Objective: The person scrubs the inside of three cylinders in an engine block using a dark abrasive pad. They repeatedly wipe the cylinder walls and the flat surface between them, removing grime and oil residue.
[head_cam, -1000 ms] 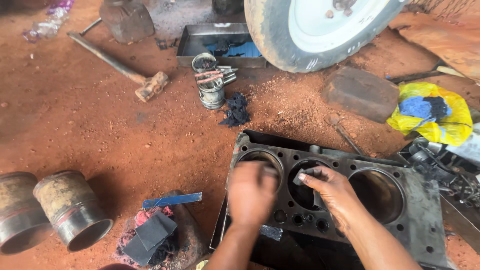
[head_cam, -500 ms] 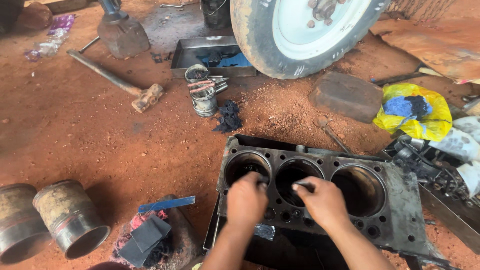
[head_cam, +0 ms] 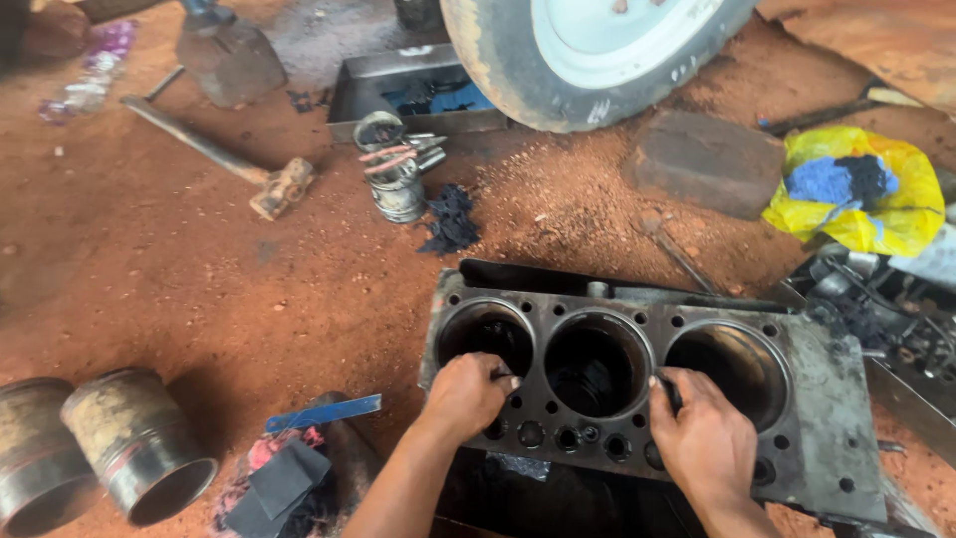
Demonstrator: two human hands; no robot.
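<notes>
Grey engine block (head_cam: 637, 399), bores up, lengthwise left-right

- Engine block (head_cam: 817, 399): dark grey, oil-blackened.
- Ground (head_cam: 149, 289): reddish-brown dirt.
- Bag (head_cam: 896, 224), far right: yellow, holding blue cloth.
- Wheel rim (head_cam: 637, 40): white.
- Two cylinder sleeves (head_cam: 129, 453), near left: rusty grey-brown.
- Flat strip (head_cam: 324, 411): blue.

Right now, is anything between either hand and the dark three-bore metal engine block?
No. The left hand and right hand both rest directly on the dark three-bore metal engine block, beside its middle bore; nothing visible lies between.
</notes>
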